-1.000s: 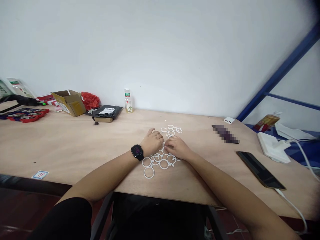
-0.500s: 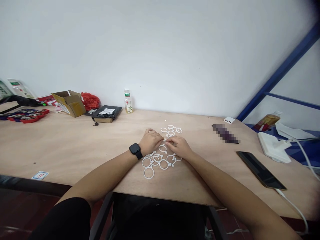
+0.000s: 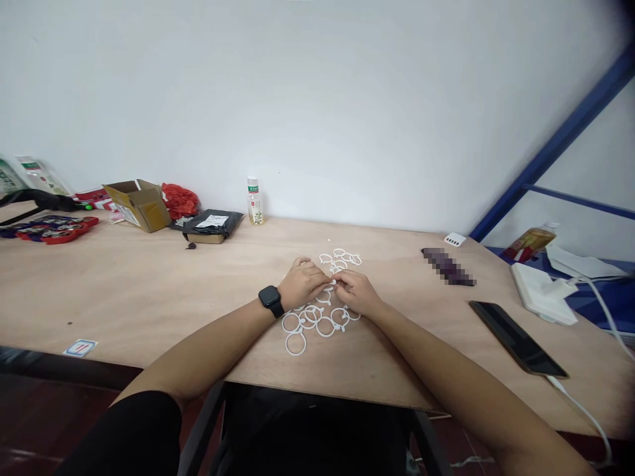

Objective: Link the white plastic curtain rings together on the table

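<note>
My left hand point(image 3: 304, 283), with a black watch point(image 3: 270, 299) on its wrist, has its fingers pinched together over the middle of the table. Opposite it, my right hand point(image 3: 358, 291) is also closed in a pinch, its fingertips almost meeting the left ones. Between them shows a small white bit of a plastic ring point(image 3: 333, 281); the fingers hide most of it. Several white plastic rings with small tabs lie around, such as a loose ring point(image 3: 296, 343) in front of the hands, an overlapping ring point(image 3: 326, 326) and a group of rings point(image 3: 347, 255) beyond the fingertips.
A charging phone point(image 3: 518, 336) and a white power adapter point(image 3: 543, 291) lie at the right. Along the back stand a bottle point(image 3: 254, 201), a black parcel point(image 3: 213, 225) and an open cardboard box point(image 3: 139, 203). A blue metal bar point(image 3: 555, 142) slants at the right.
Both hands stay together over the rings. The left fingertips have shifted slightly right, and the white bit between the fingers has moved a little right and down.
</note>
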